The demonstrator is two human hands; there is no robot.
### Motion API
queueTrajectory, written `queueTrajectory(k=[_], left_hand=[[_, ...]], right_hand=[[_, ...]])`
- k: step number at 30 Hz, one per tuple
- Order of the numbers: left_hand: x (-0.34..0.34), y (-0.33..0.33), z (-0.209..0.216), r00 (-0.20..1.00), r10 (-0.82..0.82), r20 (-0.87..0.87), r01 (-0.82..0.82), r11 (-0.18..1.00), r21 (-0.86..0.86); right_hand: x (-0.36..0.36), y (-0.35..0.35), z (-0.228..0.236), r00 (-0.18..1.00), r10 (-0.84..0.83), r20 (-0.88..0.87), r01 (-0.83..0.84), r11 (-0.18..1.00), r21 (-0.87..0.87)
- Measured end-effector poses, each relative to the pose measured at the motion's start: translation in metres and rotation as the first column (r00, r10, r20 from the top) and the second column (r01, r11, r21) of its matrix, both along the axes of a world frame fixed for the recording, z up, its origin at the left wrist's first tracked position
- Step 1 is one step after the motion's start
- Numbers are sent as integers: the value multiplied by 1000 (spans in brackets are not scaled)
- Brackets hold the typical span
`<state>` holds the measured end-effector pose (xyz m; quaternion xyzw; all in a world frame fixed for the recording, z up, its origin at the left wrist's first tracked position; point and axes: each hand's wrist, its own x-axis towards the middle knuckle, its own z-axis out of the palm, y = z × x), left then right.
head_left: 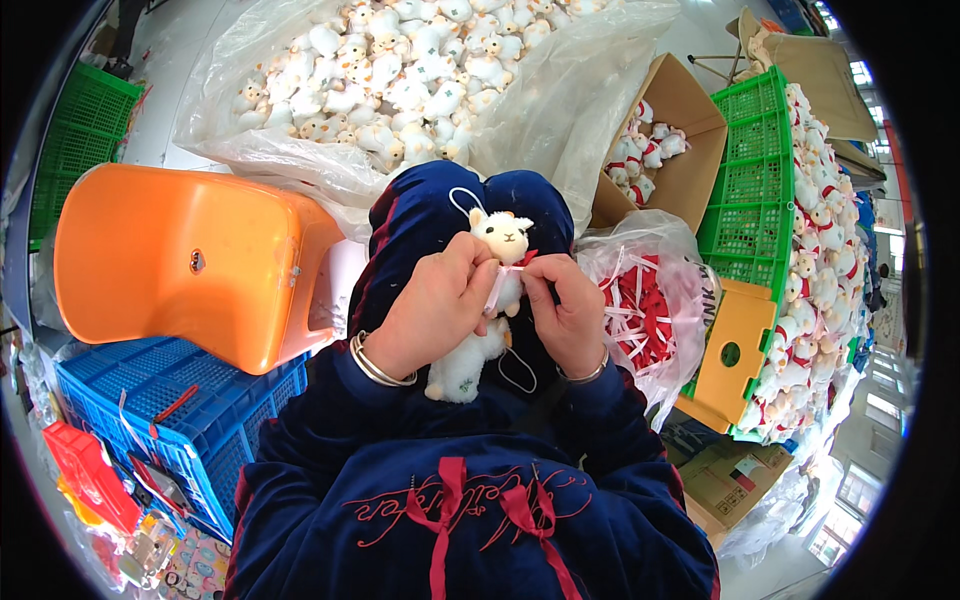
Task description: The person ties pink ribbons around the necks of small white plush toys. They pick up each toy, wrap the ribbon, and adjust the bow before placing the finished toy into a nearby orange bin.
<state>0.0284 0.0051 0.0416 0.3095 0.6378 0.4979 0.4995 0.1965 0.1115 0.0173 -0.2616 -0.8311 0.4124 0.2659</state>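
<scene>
1. The left hand (435,300) is closing thumb and fingertips on a ribbon (495,290), pale with a red part, at the neck of a white plush toy (503,238).
2. The right hand (565,305) is pinching the same ribbon on the other side of the neck.
3. The plush toy is facing up over the person's lap, between the two hands; a second plush toy (458,372) is lying just below, showing a small green mark whose detail is too fine to read.
4. The dark blue top (440,555) is carrying red script lettering across its front.
5. A clear bag (690,285), holding red and white ribbons (640,310), is showing bold black capitals beside the right hand.
6. The orange chair (130,250) is bearing a small dark sticker, too small to read.
7. A cardboard carton (722,490) at lower right is displaying printed symbols and a red-and-white label.
</scene>
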Motion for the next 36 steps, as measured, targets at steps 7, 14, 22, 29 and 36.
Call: queueTrajectory(k=[7,14,22,29,36], left_hand=[[4,-6,-12,993,90,78,-85,994,-65],[-2,2,-4,999,38,-14,-39,991,-126],[-1,0,-10,999,15,-46,-19,995,-94],[-3,-2,-9,1000,-9,-27,7,998,-65],[0,-7,-20,996,56,74,-60,997,44]], right_hand=[[-6,-13,6,995,-96,12,96,982,-162],[-8,-12,6,989,-124,85,147,920,-364],[-13,-8,9,983,-135,127,175,897,-405],[-14,-6,8,989,-64,130,112,907,-405],[-16,-10,14,993,-98,62,115,887,-447]])
